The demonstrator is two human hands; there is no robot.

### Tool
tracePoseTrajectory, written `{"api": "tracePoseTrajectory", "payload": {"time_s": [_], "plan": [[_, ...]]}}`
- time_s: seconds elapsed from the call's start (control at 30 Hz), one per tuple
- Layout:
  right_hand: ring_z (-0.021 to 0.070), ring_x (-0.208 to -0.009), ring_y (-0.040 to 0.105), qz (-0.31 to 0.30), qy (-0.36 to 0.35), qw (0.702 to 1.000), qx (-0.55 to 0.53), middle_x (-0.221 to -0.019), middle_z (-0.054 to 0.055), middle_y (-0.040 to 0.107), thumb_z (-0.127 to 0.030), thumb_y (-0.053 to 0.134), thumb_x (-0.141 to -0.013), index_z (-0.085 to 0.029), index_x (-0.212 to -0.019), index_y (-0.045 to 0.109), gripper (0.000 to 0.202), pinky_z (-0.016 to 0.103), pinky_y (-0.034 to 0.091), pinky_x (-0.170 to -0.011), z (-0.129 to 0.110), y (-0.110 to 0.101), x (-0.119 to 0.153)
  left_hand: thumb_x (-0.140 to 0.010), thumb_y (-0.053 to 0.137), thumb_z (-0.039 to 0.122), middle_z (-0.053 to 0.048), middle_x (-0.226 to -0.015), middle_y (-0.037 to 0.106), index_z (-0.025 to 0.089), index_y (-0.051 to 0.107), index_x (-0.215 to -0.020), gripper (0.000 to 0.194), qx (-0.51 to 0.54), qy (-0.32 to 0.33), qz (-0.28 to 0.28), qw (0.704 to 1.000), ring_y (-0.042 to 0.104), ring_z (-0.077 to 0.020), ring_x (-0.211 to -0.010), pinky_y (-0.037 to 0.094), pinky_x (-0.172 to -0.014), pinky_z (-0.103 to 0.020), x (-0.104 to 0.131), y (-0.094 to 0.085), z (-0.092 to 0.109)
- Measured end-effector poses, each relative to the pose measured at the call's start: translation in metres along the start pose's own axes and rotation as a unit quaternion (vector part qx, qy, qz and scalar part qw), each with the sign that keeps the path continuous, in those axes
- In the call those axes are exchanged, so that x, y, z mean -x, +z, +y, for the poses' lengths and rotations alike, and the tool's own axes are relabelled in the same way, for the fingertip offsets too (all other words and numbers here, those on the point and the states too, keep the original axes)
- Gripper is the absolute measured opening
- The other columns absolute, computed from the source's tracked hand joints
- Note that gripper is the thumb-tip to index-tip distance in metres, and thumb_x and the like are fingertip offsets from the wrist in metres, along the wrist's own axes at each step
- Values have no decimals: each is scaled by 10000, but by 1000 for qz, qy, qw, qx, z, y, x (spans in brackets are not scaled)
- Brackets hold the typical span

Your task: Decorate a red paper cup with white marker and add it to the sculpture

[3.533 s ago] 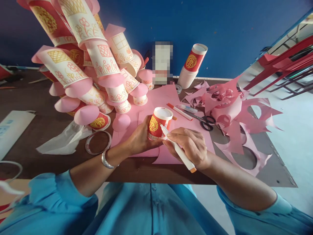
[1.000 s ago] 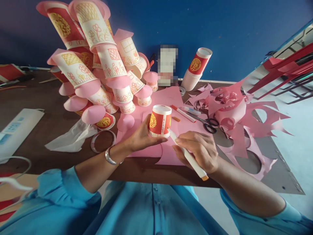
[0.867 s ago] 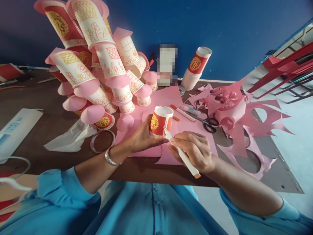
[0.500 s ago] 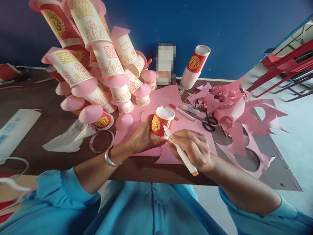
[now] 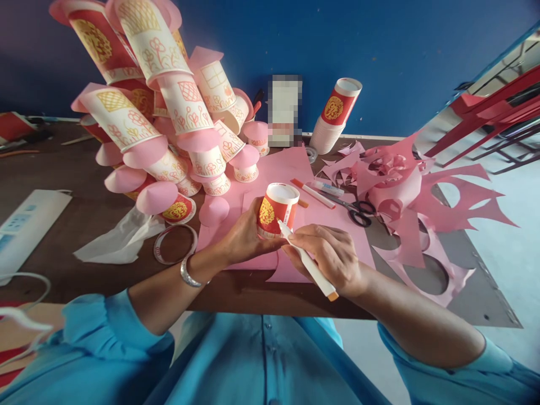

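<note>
A red paper cup (image 5: 280, 207) with a gold emblem and a white rim stands in the grip of my left hand (image 5: 244, 233), just above the pink paper (image 5: 257, 259). My right hand (image 5: 329, 253) pinches a white marker pen (image 5: 311, 264) with an orange end cap. The pen's tip points at the lower front of the cup, touching it or very close. Some of the cup's left side and base is hidden by my left fingers.
Stacked decorated cups with pink cones (image 5: 185, 101) rise at the left. Beyond lie a red-capped marker (image 5: 318, 197), scissors (image 5: 358, 212), pink paper scraps (image 5: 396, 180) and a cup stack (image 5: 333, 118). A tape roll (image 5: 158, 247) and white crumpled sheet (image 5: 118, 239) lie nearer left.
The pen tip and my right hand have shifted slightly left and down along the cup. The cup has moved a little left and turned slightly in my left hand.
</note>
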State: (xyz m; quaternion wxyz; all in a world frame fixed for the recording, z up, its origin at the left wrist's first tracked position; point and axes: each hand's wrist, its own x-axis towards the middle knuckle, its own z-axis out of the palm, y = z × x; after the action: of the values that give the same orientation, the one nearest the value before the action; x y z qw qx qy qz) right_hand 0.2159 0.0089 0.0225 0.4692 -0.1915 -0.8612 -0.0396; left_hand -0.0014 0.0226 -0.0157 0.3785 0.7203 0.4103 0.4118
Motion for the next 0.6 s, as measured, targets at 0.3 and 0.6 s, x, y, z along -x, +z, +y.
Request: {"api": "tracePoseTrajectory", "payload": {"time_s": [0.3, 0.6], "plan": [[179, -717, 770, -8, -3, 1000, -4, -833, 58, 758, -135, 697, -1028, -134, -1135, 599, 145, 282, 655, -645, 0, 0, 1, -807, 879, 603, -42, -972, 647, 221, 589, -1141, 585, 42, -48, -6, 998, 664, -260, -950, 638, -818, -398, -6, -1, 18], [170, -736, 769, -3, -8, 1000, -3, -834, 42, 757, -160, 667, -1053, -150, -1138, 596, 111, 269, 643, -638, 1, -2, -2, -752, 905, 656, -57, -1007, 665, 201, 594, -1138, 673, 49, -89, 7, 995, 667, -231, -915, 629, -787, -381, -6, -2, 23]]}}
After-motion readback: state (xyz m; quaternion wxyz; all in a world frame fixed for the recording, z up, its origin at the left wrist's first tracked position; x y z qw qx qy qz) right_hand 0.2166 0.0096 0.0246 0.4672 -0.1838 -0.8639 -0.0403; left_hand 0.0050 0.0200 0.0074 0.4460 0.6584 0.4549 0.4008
